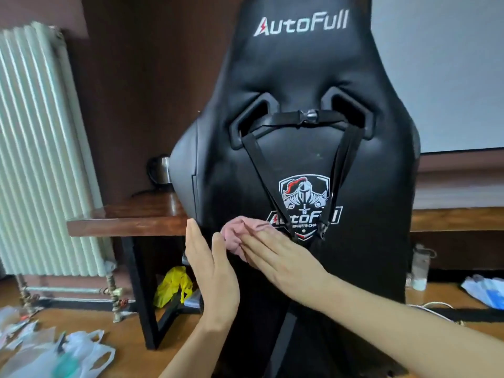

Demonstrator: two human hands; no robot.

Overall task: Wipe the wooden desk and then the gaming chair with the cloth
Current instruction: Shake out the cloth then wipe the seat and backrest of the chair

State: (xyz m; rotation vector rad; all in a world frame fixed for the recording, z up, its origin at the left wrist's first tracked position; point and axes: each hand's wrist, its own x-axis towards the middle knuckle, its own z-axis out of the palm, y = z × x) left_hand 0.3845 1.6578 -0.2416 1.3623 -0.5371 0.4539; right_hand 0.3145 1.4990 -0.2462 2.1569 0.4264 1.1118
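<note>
Pink cloth (236, 237) sits bunched under the right hand (275, 255), whose straight fingers press it onto the gaming chair (300, 105) backrest to rub it. Just left, the flat left hand (212, 266) seemingly steadies the backrest's edge, with the wooden desk (131, 214) beyond.

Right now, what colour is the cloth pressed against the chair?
Pale pink; the cloth shows best in the head view, under the right hand.

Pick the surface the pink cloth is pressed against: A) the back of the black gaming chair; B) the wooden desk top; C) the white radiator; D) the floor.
A: the right hand presses the pink cloth flat on the gaming chair back, beside its knight logo.
</note>
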